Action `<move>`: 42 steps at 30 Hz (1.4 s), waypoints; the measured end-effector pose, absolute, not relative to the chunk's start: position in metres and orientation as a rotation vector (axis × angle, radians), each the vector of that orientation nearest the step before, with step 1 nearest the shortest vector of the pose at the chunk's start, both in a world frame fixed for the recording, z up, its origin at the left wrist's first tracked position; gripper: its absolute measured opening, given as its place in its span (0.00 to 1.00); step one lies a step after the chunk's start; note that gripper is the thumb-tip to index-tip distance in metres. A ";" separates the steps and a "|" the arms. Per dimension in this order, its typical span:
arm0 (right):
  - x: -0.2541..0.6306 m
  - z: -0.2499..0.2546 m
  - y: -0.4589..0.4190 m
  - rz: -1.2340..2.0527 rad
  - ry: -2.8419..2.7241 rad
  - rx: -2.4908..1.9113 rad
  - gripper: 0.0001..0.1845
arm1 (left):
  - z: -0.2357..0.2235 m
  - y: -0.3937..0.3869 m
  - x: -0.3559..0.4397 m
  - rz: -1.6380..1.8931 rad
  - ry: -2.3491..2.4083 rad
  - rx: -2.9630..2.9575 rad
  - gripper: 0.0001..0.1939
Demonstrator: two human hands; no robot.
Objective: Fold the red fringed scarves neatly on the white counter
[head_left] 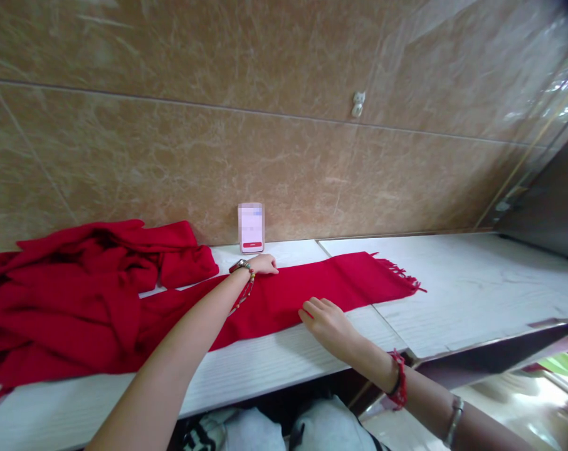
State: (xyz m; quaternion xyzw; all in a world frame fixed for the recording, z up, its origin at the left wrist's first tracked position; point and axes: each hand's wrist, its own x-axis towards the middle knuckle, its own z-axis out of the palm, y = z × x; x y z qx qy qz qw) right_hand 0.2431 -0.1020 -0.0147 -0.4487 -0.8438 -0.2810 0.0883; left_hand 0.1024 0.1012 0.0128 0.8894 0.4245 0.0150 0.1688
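Note:
A red scarf lies stretched flat along the white counter, its fringed end to the right. My left hand is closed at the far edge of the scarf, fingers curled in on the cloth, with a watch and a beaded bracelet on the wrist. At the near edge, my right hand has its fingers bent and closed on the fabric; its thumb is partly hidden. To the left, the scarf runs into a loose, rumpled heap of red cloth.
A phone with a lit screen leans upright against the brown tiled wall behind the counter. A small white cat-shaped piece is fixed to the wall. The counter's front edge runs just before my knees.

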 end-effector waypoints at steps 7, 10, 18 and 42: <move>0.240 -0.013 -0.102 -0.855 -2.511 -1.239 0.09 | 0.008 0.110 0.112 0.096 1.187 2.465 0.09; 0.241 -0.011 -0.102 -0.857 -2.502 -1.212 0.10 | 0.009 0.113 0.110 0.139 1.162 2.419 0.09; 0.266 0.020 -0.100 -0.896 -2.343 -1.244 0.12 | 0.048 0.116 0.125 0.354 1.038 2.277 0.13; 0.524 -0.033 -0.108 -0.858 -2.130 -1.740 0.15 | 0.011 0.124 0.407 0.219 0.888 2.375 0.14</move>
